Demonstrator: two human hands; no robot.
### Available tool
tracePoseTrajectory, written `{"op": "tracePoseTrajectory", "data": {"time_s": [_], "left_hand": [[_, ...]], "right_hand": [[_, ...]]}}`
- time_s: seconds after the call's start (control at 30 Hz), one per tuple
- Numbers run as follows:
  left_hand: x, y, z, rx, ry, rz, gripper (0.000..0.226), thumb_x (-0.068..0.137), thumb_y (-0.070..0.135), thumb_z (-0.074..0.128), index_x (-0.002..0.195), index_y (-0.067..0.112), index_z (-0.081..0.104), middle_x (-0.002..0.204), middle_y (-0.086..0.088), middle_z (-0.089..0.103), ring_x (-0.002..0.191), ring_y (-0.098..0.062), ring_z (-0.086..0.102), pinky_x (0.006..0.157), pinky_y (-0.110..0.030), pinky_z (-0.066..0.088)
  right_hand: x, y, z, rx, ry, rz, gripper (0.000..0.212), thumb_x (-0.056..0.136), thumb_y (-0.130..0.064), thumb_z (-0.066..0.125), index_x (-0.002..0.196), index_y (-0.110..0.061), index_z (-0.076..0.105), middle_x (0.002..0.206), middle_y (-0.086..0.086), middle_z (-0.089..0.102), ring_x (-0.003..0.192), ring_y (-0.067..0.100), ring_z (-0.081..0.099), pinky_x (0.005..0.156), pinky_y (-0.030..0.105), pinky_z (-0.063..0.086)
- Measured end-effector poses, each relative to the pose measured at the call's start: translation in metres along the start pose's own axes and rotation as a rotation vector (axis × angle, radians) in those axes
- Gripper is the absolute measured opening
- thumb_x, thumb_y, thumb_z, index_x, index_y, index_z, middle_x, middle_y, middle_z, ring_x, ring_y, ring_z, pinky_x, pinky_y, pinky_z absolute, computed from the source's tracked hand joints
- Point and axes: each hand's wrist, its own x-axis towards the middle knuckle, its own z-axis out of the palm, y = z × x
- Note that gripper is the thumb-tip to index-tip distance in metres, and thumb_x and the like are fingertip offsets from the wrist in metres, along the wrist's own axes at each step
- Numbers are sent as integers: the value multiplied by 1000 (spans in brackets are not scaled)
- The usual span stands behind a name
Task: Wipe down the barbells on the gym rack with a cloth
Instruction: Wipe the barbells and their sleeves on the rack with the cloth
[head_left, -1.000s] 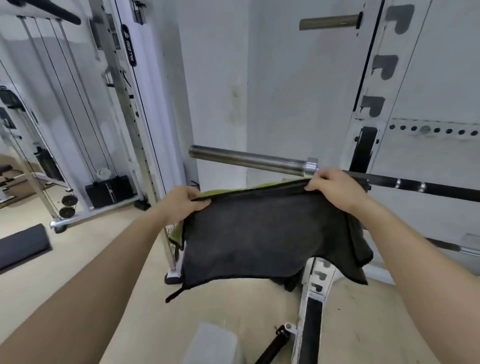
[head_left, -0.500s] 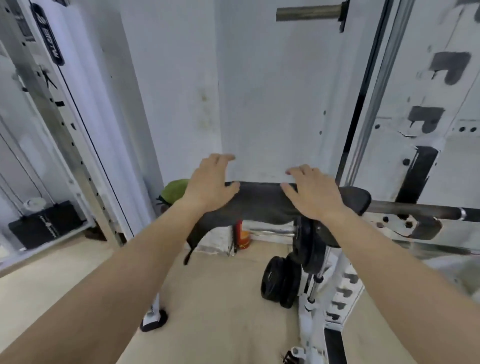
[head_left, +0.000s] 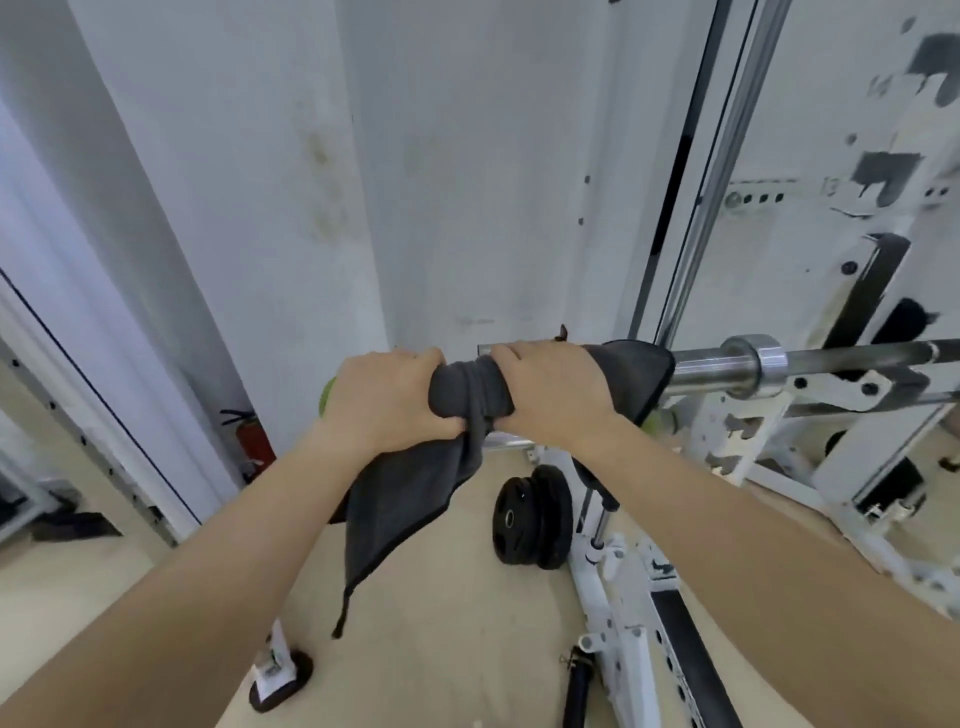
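Note:
A steel barbell lies level across the white rack, its sleeve end pointing left toward me. A dark grey cloth with a green underside is wrapped around that sleeve end. My left hand grips the cloth at the sleeve's tip, fingers closed around it. My right hand grips the cloth-covered sleeve just to the right, close to the left hand. A loose tail of cloth hangs down below my left wrist. The sleeve under the cloth is hidden; bare steel shows from the cloth's right edge to the collar.
Black weight plates lean against the rack's base on the beige floor. A red fire extinguisher stands by the white wall at the left. A vertical steel guide rod rises behind the bar. A white rack foot sits near my left forearm.
The cloth, earlier held spread out and then draped flat over the sleeve, is now bunched around it. Both hands have closed around it and come closer together. The view has moved nearer.

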Motion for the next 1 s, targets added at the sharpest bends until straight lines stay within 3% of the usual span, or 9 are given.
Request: {"op": "tracePoseTrajectory", "data": {"time_s": [0.2, 0.37, 0.5, 0.57, 0.63, 0.7, 0.87, 0.93, 1.0], "left_hand": [[37, 37, -16, -86, -317, 61, 47, 66, 74, 65, 83, 35, 46, 74, 14, 54, 69, -14, 54, 63, -32, 40], [63, 107, -4, -42, -205, 137, 55, 72, 69, 61, 107, 27, 55, 80, 9, 56, 71, -17, 54, 61, -31, 40], [61, 127, 13, 135, 30, 133, 45, 76, 57, 58, 103, 22, 54, 67, 8, 53, 56, -16, 48, 48, -28, 33], [51, 126, 24, 226, 166, 160, 42, 78, 51, 62, 102, 18, 53, 68, 4, 59, 55, -20, 54, 48, -29, 42], [49, 125, 28, 219, 204, 156, 42, 78, 51, 65, 100, 19, 53, 70, 3, 61, 58, -21, 59, 50, -32, 50], [57, 127, 20, 166, 76, 118, 45, 75, 58, 61, 100, 22, 52, 71, 5, 60, 62, -20, 60, 56, -32, 52], [99, 145, -1, -144, -459, 80, 49, 61, 58, 71, 92, 22, 61, 78, 4, 65, 72, -17, 63, 72, -38, 57], [100, 148, 1, -165, -446, 82, 47, 65, 58, 71, 91, 21, 61, 76, 6, 63, 71, -15, 62, 70, -36, 56], [83, 146, 5, -58, -246, 111, 46, 72, 61, 66, 93, 21, 57, 73, 10, 57, 68, -14, 58, 62, -31, 46]], "right_hand": [[-39, 59, 3, -126, 115, -79, 52, 80, -49, 63, 123, -19, 60, 104, 2, 68, 89, 26, 65, 76, 40, 51], [-79, 140, -7, -171, 20, 3, 49, 78, -49, 63, 117, -20, 57, 89, 1, 65, 78, 26, 65, 70, 35, 50], [-53, 153, -25, -30, -314, 61, 45, 66, -62, 64, 97, -31, 56, 77, -10, 64, 70, 17, 63, 64, 33, 54], [-33, 155, -36, 182, -597, 116, 47, 61, -62, 75, 93, -31, 62, 79, -11, 66, 73, 13, 63, 67, 33, 54], [-22, 156, -43, 323, -735, 144, 44, 61, -55, 81, 90, -27, 66, 79, -9, 68, 73, 14, 64, 67, 32, 55], [-29, 154, -40, 252, -630, 119, 39, 61, -55, 76, 85, -27, 63, 73, -9, 64, 68, 14, 62, 62, 31, 53], [-68, 136, -3, -97, 80, 31, 33, 69, -46, 72, 84, -20, 58, 67, -5, 58, 58, 23, 60, 55, 27, 33], [-60, 136, -6, -49, -33, 75, 33, 71, -50, 68, 83, -23, 55, 65, -9, 53, 58, 20, 57, 54, 28, 33], [-44, 129, -21, 43, -289, 74, 36, 72, -58, 64, 87, -27, 55, 67, -11, 50, 64, 18, 56, 57, 29, 36]]}}
